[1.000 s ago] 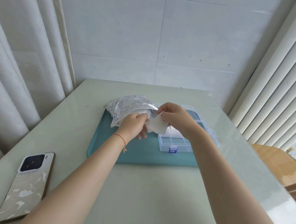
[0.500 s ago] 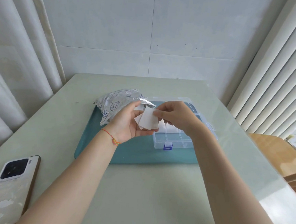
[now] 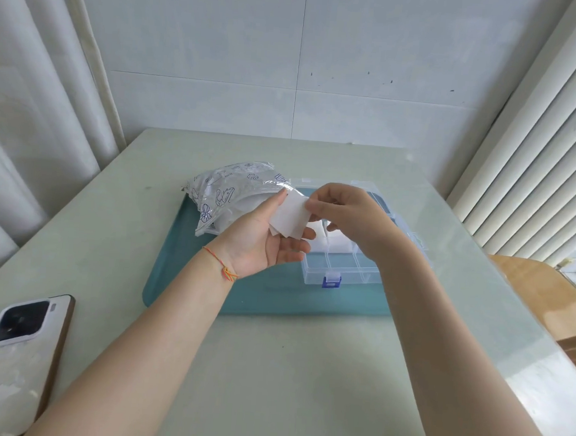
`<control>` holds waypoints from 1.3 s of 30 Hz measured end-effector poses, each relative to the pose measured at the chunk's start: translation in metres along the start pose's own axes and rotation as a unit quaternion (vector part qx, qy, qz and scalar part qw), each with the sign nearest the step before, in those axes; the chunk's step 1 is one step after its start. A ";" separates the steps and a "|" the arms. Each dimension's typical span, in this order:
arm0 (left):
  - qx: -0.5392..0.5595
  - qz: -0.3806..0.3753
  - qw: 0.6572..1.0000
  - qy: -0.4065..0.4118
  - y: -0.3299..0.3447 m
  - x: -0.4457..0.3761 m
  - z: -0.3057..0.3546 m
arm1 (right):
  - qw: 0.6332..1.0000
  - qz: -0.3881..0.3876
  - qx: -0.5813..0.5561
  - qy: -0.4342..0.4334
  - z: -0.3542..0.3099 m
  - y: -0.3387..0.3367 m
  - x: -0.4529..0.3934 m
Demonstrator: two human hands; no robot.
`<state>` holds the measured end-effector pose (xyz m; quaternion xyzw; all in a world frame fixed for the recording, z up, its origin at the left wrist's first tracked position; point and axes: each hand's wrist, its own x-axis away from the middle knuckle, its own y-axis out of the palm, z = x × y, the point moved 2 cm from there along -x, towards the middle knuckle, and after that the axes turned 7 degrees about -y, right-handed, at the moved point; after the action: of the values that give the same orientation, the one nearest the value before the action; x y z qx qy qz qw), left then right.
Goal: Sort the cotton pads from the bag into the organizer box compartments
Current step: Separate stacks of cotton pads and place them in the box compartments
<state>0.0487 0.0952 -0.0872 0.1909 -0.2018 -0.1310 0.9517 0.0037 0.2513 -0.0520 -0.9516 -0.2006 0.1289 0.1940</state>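
A clear printed bag (image 3: 229,194) of cotton pads lies open on the left of a teal tray (image 3: 181,278). A small stack of white cotton pads (image 3: 290,219) rests on the fingers of my left hand (image 3: 261,239), which is held palm up in front of the bag. My right hand (image 3: 350,218) pinches the top pad at its right edge. Behind and below my hands sits the clear organizer box (image 3: 340,271) with a blue latch. White pads fill one of its middle compartments; my right hand hides much of the box.
A phone (image 3: 11,359) lies face down at the table's left front edge. Curtains hang on the left, and a ribbed white panel runs along the right. A wooden surface (image 3: 545,294) stands beyond the table's right edge.
Both hands came away from the bag's mouth with the pads. My left hand turned palm up under the stack, and my right hand took the top pad by its edge.
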 end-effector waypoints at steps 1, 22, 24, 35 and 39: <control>-0.002 -0.003 1.000 0.000 -0.001 0.001 0.000 | 1.000 0.000 0.004 -0.002 -0.001 -0.001 0.001; 0.199 -0.017 0.980 0.022 0.001 -0.001 0.002 | 0.989 0.069 -0.106 0.074 0.002 0.022 0.000; 0.199 -0.026 0.980 0.016 0.003 -0.001 0.002 | 0.992 0.063 -0.093 0.061 -0.001 0.025 0.002; 0.182 -0.061 0.981 0.000 0.002 0.004 0.004 | 0.986 -0.079 0.143 -0.025 -0.008 0.032 0.007; 0.138 -0.038 0.989 -0.030 -0.002 0.002 0.003 | 0.967 -0.105 0.228 -0.044 -0.010 0.033 0.010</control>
<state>0.0491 0.0920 -0.0846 0.3237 -0.2386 -0.1438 0.9042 0.0270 0.2243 -0.0590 -0.8493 -0.2734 0.1918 0.4089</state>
